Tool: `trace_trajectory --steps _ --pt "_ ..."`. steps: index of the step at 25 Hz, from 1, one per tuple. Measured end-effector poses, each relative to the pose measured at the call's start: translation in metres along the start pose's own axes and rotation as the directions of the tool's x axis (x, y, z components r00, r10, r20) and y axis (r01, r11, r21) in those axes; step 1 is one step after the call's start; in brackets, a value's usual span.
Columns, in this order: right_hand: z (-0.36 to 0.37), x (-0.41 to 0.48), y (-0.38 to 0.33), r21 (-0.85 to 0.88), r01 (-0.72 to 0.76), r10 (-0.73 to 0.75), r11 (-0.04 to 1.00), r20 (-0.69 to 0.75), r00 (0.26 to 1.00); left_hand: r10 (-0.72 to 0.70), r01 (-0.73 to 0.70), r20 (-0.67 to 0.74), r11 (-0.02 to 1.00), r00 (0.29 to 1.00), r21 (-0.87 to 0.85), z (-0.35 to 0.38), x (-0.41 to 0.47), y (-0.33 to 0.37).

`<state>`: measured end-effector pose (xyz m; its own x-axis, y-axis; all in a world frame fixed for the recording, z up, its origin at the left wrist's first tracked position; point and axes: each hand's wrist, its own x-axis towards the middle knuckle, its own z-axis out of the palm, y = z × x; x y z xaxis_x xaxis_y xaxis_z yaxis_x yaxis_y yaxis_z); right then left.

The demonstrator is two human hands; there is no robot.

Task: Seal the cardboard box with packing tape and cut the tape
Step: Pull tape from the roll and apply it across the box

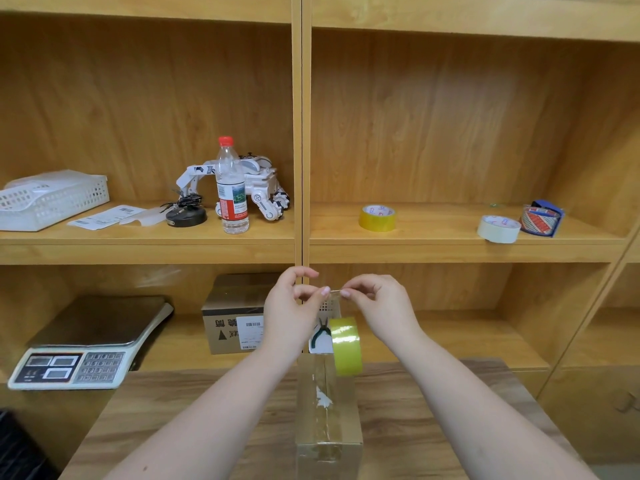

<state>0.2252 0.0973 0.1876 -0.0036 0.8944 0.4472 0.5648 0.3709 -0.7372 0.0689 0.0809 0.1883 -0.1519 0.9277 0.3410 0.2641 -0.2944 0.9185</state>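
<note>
A narrow cardboard box (329, 427) lies lengthwise on the wooden table, with clear tape along its top seam. A yellowish tape roll (346, 346) hangs above the box's far end. My left hand (294, 306) and my right hand (377, 304) are raised above it, side by side. Their fingertips pinch a thin clear strip of tape (334, 293) stretched between them. Green-handled pliers (320, 332) lie just behind the roll, partly hidden by my left hand.
On the lower shelf sit a printed cardboard box (232, 317) and a weighing scale (86, 348). The upper shelf holds a yellow tape roll (377, 218), a white roll (498, 229), a red-patterned roll (540, 220), a water bottle (231, 188), a toy robot and a white basket (48, 199).
</note>
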Motion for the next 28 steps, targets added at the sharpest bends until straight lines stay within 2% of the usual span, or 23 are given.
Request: trace_trajectory --steps 5,10,15,18,21,24,28 --pt "0.004 -0.001 -0.001 -0.007 0.017 -0.017 1.000 -0.024 1.000 0.106 -0.119 0.081 0.978 0.991 0.172 -0.006 0.009 -0.005" --pt "0.003 -0.004 -0.007 -0.002 -0.041 0.041 0.999 0.081 0.996 0.186 -0.226 0.151 0.920 0.971 0.319 -0.009 0.013 -0.009" --pt "0.003 0.000 -0.010 -0.010 -0.037 0.038 0.999 0.098 0.994 0.131 -0.226 0.235 0.867 0.963 0.445 -0.008 0.019 -0.011" --pt "0.003 0.005 -0.014 0.019 -0.033 0.031 0.999 0.090 0.995 0.111 -0.226 0.273 0.871 0.956 0.436 -0.005 0.021 -0.010" --pt "0.002 0.009 -0.021 0.027 -0.035 0.033 0.999 0.088 0.996 0.073 -0.148 0.258 0.948 0.963 0.283 -0.006 0.025 -0.011" --pt "-0.003 0.015 -0.027 0.035 -0.022 0.020 0.999 0.074 0.997 -0.075 0.014 0.268 0.975 0.961 0.221 -0.007 0.024 -0.012" --pt "-0.007 0.020 -0.033 0.031 -0.025 0.023 0.999 0.065 0.998 -0.287 0.229 0.392 0.955 0.874 0.187 -0.006 0.021 -0.013"
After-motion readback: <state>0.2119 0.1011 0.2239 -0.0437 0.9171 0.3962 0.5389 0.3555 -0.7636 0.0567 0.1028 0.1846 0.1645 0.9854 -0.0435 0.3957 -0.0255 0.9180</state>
